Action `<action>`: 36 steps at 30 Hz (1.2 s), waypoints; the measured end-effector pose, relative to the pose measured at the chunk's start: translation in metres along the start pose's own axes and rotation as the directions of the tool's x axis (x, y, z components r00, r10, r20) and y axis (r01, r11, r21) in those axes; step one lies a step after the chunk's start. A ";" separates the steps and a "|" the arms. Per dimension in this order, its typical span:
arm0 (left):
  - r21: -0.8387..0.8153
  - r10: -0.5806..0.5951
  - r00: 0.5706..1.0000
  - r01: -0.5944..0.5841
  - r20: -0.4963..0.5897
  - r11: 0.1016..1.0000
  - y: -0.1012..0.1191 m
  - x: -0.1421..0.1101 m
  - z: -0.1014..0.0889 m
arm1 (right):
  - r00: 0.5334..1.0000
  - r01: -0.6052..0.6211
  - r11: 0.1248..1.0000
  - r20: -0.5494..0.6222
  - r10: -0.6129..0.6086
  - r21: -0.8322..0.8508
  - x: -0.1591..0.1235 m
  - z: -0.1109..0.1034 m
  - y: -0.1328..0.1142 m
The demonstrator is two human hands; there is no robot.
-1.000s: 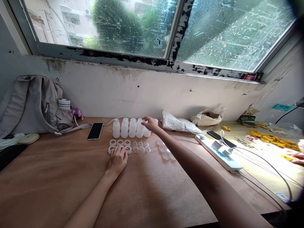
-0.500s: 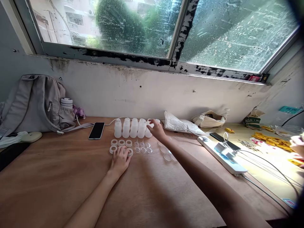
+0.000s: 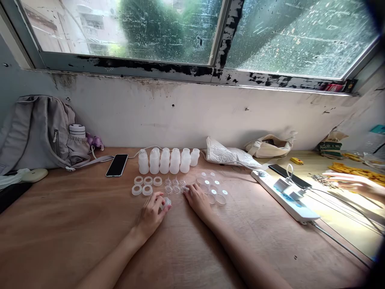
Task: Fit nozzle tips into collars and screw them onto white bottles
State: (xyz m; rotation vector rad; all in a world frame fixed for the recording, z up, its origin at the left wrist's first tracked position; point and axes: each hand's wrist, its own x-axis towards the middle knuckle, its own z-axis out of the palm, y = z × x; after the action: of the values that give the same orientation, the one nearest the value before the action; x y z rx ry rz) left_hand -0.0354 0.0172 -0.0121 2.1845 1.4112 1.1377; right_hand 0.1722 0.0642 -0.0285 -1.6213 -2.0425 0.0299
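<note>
Several small white plastic bottles [image 3: 165,160] stand in a row on the wooden table [image 3: 75,224]. In front of them lie white ring caps [image 3: 142,186], small clear nozzle pieces [image 3: 174,185] and clear round lids [image 3: 214,190]. My left hand [image 3: 152,214] rests on the table with its fingers curled round a white ring cap [image 3: 166,202]. My right hand [image 3: 197,200] lies beside it, its fingertips pinching at a small clear nozzle piece [image 3: 185,189] at the end of that group.
A grey backpack [image 3: 36,132] with a flask leans at the back left, a black phone [image 3: 116,165] beside it. A crumpled white bag [image 3: 225,154], a power strip [image 3: 284,195] with plugs and cables, and another person's hand [image 3: 351,182] near yellow parts occupy the right.
My right hand has drawn back from the bottle row to the clear pieces near me. My left hand has closed on a ring cap and pulled it slightly toward me.
</note>
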 end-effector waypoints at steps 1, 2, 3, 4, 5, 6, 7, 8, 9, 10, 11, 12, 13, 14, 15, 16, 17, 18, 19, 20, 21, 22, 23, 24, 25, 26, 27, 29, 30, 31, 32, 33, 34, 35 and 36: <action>-0.051 -0.024 1.000 0.024 0.002 0.998 0.001 0.000 0.000 | 1.000 -0.001 0.999 -0.014 0.002 0.042 0.000 -0.001 0.000; -0.114 -0.061 0.998 0.062 0.005 0.992 0.001 0.001 0.001 | 1.000 -0.001 0.996 -0.028 0.004 0.093 0.000 -0.001 0.000; -0.192 -0.111 0.994 0.112 0.013 0.975 0.002 0.002 0.003 | 0.999 0.001 0.989 -0.039 0.005 0.151 -0.001 -0.001 0.000; -0.286 -0.172 0.985 0.173 0.027 0.942 0.004 0.004 0.005 | 0.999 0.004 0.978 -0.046 0.006 0.211 -0.002 -0.002 0.000; -0.391 -0.240 0.970 0.238 0.045 0.889 0.006 0.006 0.008 | 0.999 0.009 0.964 -0.049 0.004 0.266 -0.004 -0.002 -0.001; -0.493 -0.310 0.948 0.302 0.069 0.816 0.008 0.009 0.012 | 0.999 0.018 0.950 -0.051 -0.002 0.311 -0.006 -0.002 -0.002; -0.587 -0.378 0.921 0.360 0.097 0.725 0.011 0.011 0.016 | 0.998 0.032 0.939 -0.059 -0.012 0.343 -0.008 -0.003 -0.004; -0.670 -0.441 0.888 0.406 0.129 0.622 0.015 0.014 0.020 | 0.997 0.050 0.931 -0.075 -0.025 0.363 -0.009 -0.004 -0.006; -0.738 -0.494 0.854 0.437 0.162 0.514 0.019 0.017 0.024 | 0.995 0.072 0.925 -0.097 -0.038 0.374 -0.011 -0.006 -0.009; -0.792 -0.535 0.823 0.451 0.192 0.411 0.023 0.019 0.027 | 0.991 0.097 0.919 -0.124 -0.053 0.382 -0.013 -0.008 -0.011; -0.833 -0.562 0.797 0.453 0.219 0.317 0.026 0.021 0.030 | 0.986 0.123 0.913 -0.152 -0.068 0.390 -0.015 -0.011 -0.014; -0.863 -0.578 0.779 0.446 0.244 0.237 0.029 0.023 0.033 | 0.981 0.146 0.905 -0.176 -0.080 0.400 -0.017 -0.014 -0.017; -0.881 -0.580 0.770 0.437 0.265 0.178 0.032 0.024 0.035 | 0.977 0.164 0.897 -0.194 -0.090 0.411 -0.019 -0.016 -0.019; -0.888 -0.571 0.770 0.436 0.286 0.143 0.034 0.024 0.036 | 0.973 0.181 0.889 -0.206 -0.101 0.420 -0.021 -0.018 -0.021; -0.887 -0.555 0.774 0.443 0.306 0.128 0.035 0.023 0.036 | 0.971 0.196 0.883 -0.212 -0.113 0.427 -0.023 -0.020 -0.023; -0.881 -0.535 0.780 0.455 0.326 0.126 0.036 0.022 0.036 | 0.969 0.211 0.876 -0.212 -0.129 0.433 -0.025 -0.021 -0.025; -0.874 -0.512 0.787 0.468 0.345 0.131 0.036 0.020 0.035 | 0.967 0.226 0.869 -0.205 -0.148 0.439 -0.027 -0.021 -0.026; -0.867 -0.491 0.793 0.479 0.359 0.139 0.037 0.019 0.034 | 0.967 0.240 0.863 -0.192 -0.170 0.445 -0.029 -0.021 -0.028; -0.862 -0.475 0.799 0.485 0.368 0.147 0.037 0.017 0.033 | 0.966 0.250 0.858 -0.172 -0.192 0.449 -0.031 -0.021 -0.029; -0.861 -0.465 0.805 0.484 0.368 0.155 0.037 0.016 0.032 | 0.967 0.253 0.855 -0.147 -0.209 0.452 -0.032 -0.020 -0.030; -0.863 -0.460 0.812 0.476 0.359 0.168 0.038 0.014 0.031 | 0.968 0.250 0.855 -0.122 -0.218 0.454 -0.033 -0.019 -0.032; -0.863 -0.456 0.819 0.469 0.347 0.186 0.038 0.013 0.030 | 0.970 0.242 0.856 -0.102 -0.220 0.457 -0.035 -0.018 -0.033; -0.860 -0.453 0.826 0.465 0.335 0.211 0.039 0.012 0.030 | 0.972 0.232 0.855 -0.085 -0.217 0.463 -0.035 -0.018 -0.035; -0.852 -0.450 0.832 0.463 0.324 0.242 0.039 0.012 0.029 | 0.974 0.222 0.850 -0.074 -0.213 0.477 -0.036 -0.018 -0.036; -0.843 -0.448 0.836 0.464 0.315 0.272 0.040 0.012 0.028 | 0.976 0.213 0.840 -0.068 -0.208 0.500 -0.037 -0.018 -0.038; -0.834 -0.445 0.840 0.465 0.310 0.297 0.040 0.012 0.028 | 0.977 0.205 0.824 -0.064 -0.202 0.529 -0.037 -0.019 -0.039; -0.826 -0.443 0.842 0.467 0.307 0.316 0.039 0.012 0.027 | 0.978 0.198 0.803 -0.061 -0.198 0.563 -0.037 -0.020 -0.041; -0.817 -0.447 0.843 0.469 0.300 0.336 0.038 0.012 0.026 | 0.980 0.180 0.754 -0.052 -0.191 0.631 -0.037 -0.023 -0.043; -0.814 -0.452 0.842 0.469 0.295 0.342 0.038 0.012 0.026 | 0.981 0.171 0.731 -0.045 -0.189 0.661 -0.037 -0.024 -0.043; -0.811 -0.458 0.840 0.471 0.292 0.347 0.037 0.011 0.026 | 0.981 0.162 0.710 -0.036 -0.190 0.685 -0.037 -0.025 -0.043; -0.808 -0.463 0.838 0.473 0.288 0.352 0.036 0.011 0.026 | 0.981 0.152 0.693 -0.022 -0.193 0.705 -0.036 -0.026 -0.043; -0.806 -0.467 0.837 0.473 0.284 0.357 0.035 0.011 0.026 | 0.981 0.142 0.681 -0.009 -0.195 0.719 -0.036 -0.026 -0.043; -0.804 -0.469 0.837 0.473 0.282 0.360 0.034 0.011 0.026 | 0.981 0.130 0.674 0.005 -0.195 0.728 -0.035 -0.026 -0.042; -0.803 -0.469 0.837 0.473 0.282 0.362 0.033 0.011 0.027 | 0.981 0.120 0.669 0.017 -0.194 0.733 -0.034 -0.026 -0.042; -0.802 -0.468 0.837 0.474 0.282 0.364 0.032 0.011 0.028 | 0.980 0.115 0.667 0.025 -0.196 0.736 -0.034 -0.026 -0.041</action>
State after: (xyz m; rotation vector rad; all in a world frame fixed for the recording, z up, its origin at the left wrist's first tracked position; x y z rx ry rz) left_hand 0.0079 0.0163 -0.0048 0.9601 0.9917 1.2036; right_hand 0.1507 0.0140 -0.0052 -0.9340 -1.8580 0.7929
